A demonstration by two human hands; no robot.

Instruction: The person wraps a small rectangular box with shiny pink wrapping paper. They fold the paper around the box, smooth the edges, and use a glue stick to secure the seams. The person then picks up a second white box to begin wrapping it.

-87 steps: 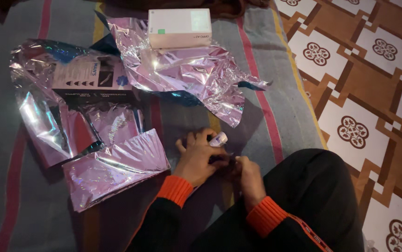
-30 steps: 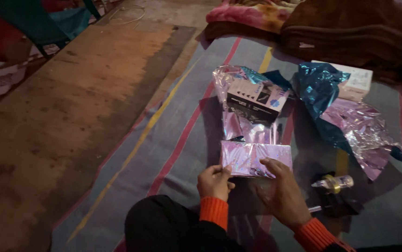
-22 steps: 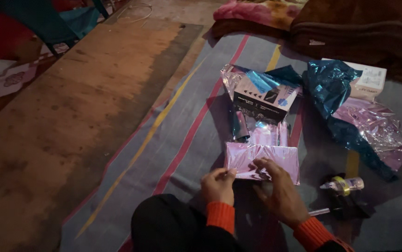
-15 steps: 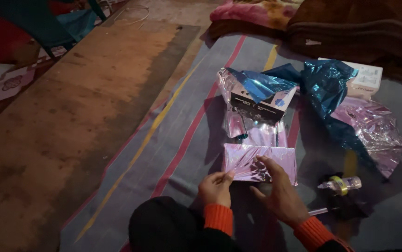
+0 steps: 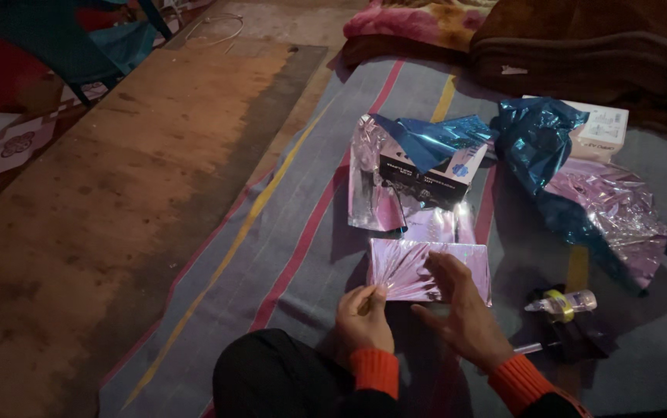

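Observation:
A flat parcel wrapped in shiny pink foil (image 5: pixel 407 267) lies on the striped mat in front of me. My left hand (image 5: pixel 364 319) pinches its near left corner with closed fingers. Spread and flat, my right hand (image 5: pixel 463 313) rests on the parcel's near right part. Just beyond the parcel stands a black box (image 5: pixel 430 176), half covered by a loose sheet of foil, pink on one side and blue on the other. A small clear bottle with a yellow band (image 5: pixel 564 303) lies on a dark patch to the right of my right hand.
A white box (image 5: pixel 603 128) sits at the back right, partly under a crumpled blue and pink foil sheet (image 5: pixel 593 197). Brown and pink blankets (image 5: pixel 581 46) are heaped behind it. The grey striped mat (image 5: pixel 287 255) borders a bare brown floor (image 5: pixel 93 217) on the left.
My hands left the small bottle and came to the pink parcel. In the last second the foil on the black box flapped up, its blue side now over the box top. My hands barely shifted.

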